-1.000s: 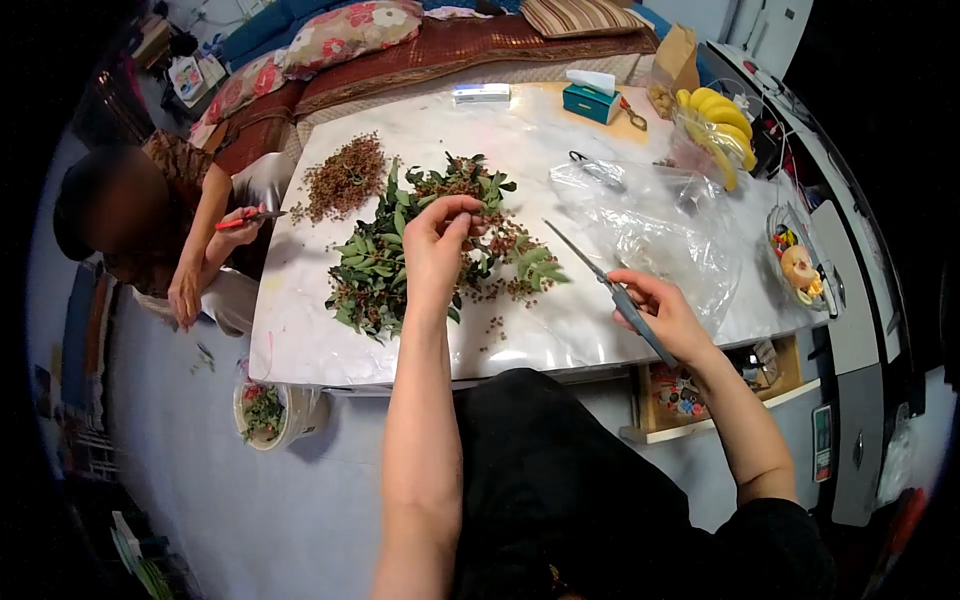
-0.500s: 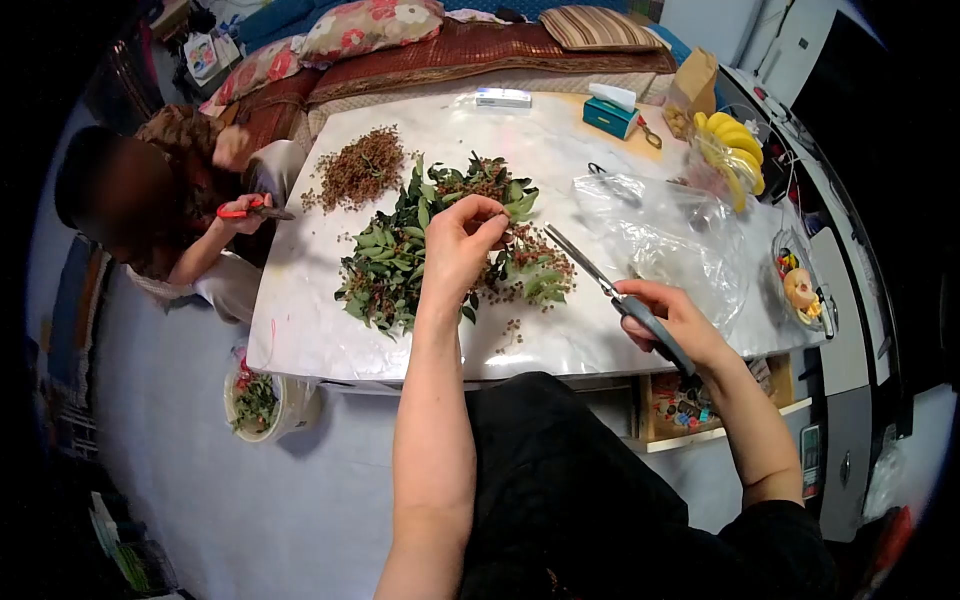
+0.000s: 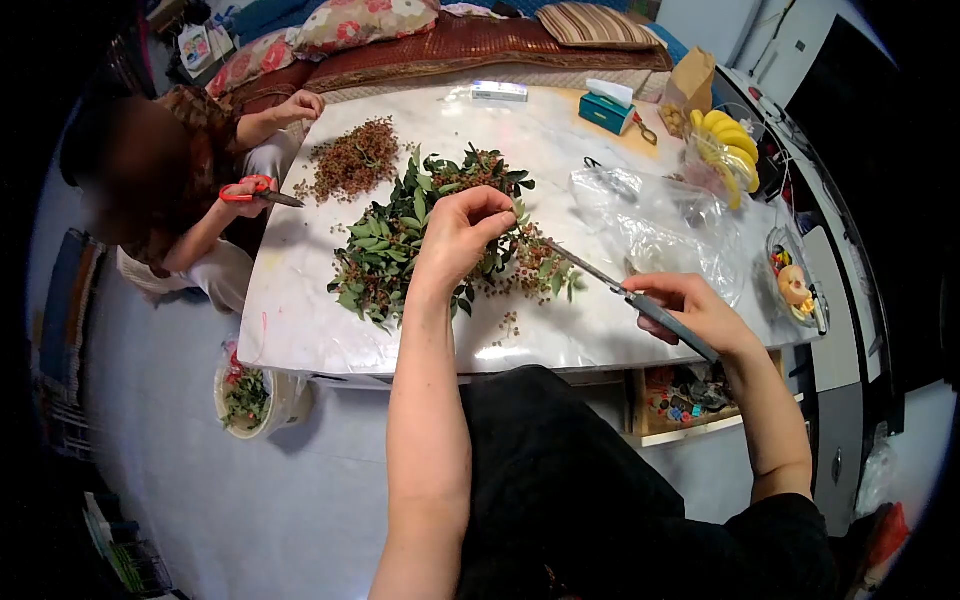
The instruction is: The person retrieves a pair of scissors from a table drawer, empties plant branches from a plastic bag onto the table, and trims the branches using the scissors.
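Observation:
My left hand (image 3: 465, 232) pinches a leafy sprig (image 3: 530, 240) above the table. Leaves and small reddish-brown berries hang at its fingertips. In my right hand (image 3: 685, 310) are grey-handled scissors (image 3: 668, 325), their blades pointing left at the sprig's right side; the blades look closed or nearly so. Left of and behind my left hand lies a heap of green leafy branches with berries (image 3: 385, 245). A pile of loose berry clusters (image 3: 355, 160) sits farther back on the left. A few loose berries (image 3: 509, 325) are scattered near the front edge.
At the left, a person (image 3: 190, 190) holds red-handled scissors (image 3: 262, 192). A clear plastic bag (image 3: 665, 225), bananas (image 3: 728, 145) and a tissue box (image 3: 606, 112) are on the table (image 3: 310, 320). Below are a bucket of leaves (image 3: 290, 398) and an open drawer (image 3: 690, 432).
My scissors have narrowed from partly open and now reach the sprig. The person's free hand has moved to the table's back left edge. The view has shifted slightly.

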### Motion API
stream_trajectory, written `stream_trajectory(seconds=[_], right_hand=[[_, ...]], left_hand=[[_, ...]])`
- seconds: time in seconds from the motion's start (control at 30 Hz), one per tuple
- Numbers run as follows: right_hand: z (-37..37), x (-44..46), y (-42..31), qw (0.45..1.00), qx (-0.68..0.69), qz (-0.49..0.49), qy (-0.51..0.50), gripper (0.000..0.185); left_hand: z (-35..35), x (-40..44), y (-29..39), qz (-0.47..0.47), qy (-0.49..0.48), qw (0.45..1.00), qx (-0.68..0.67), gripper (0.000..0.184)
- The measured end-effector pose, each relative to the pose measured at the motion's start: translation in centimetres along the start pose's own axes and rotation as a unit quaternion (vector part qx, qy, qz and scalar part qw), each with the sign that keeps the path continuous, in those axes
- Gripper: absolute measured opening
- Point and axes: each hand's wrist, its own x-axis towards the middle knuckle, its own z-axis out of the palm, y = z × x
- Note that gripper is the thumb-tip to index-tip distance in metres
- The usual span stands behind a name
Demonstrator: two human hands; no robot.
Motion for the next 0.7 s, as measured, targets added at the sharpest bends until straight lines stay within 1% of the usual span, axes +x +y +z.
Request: stream_trajectory(seconds=[0.07, 0.2, 0.27, 0.37, 0.5, 0.63, 0.7], right_hand=[[-0.4, 0.1, 0.2, 0.994, 0.074, 0.059, -0.052, 0.040], [-0.1, 0.5, 0.0, 0.994, 0.069, 0.071, -0.050, 0.039], [-0.1, 0.7, -0.2, 0.991, 0.084, 0.096, -0.048, 0.036], [-0.3, 1.0, -0.1, 0.988, 0.111, 0.086, -0.070, 0.035], [-0.6, 1.1, -0.1, 0.986, 0.110, 0.093, -0.088, 0.033], [-0.7, 1.1, 0.2, 0.984, 0.119, 0.094, -0.095, 0.029], [-0.7, 1.1, 0.3, 0.983, 0.125, 0.093, -0.094, 0.028]], left_hand=[[0.1, 0.1, -0.2, 0.000, -0.003, 1.000, 0.006, 0.008], [0.2, 0.3, -0.2, 0.006, -0.019, 0.999, 0.038, 0.010], [0.4, 0.4, -0.1, 0.010, -0.018, 0.999, 0.049, 0.010], [0.9, 0.2, 0.1, 0.008, -0.016, 0.997, 0.072, 0.011], [1.4, 0.4, 0.3, 0.011, -0.020, 0.995, 0.097, 0.011], [1.9, 0.6, -0.6, 0.026, -0.014, 0.996, 0.085, 0.013], [2.0, 0.7, -0.7, 0.025, -0.021, 0.996, 0.080, 0.010]])
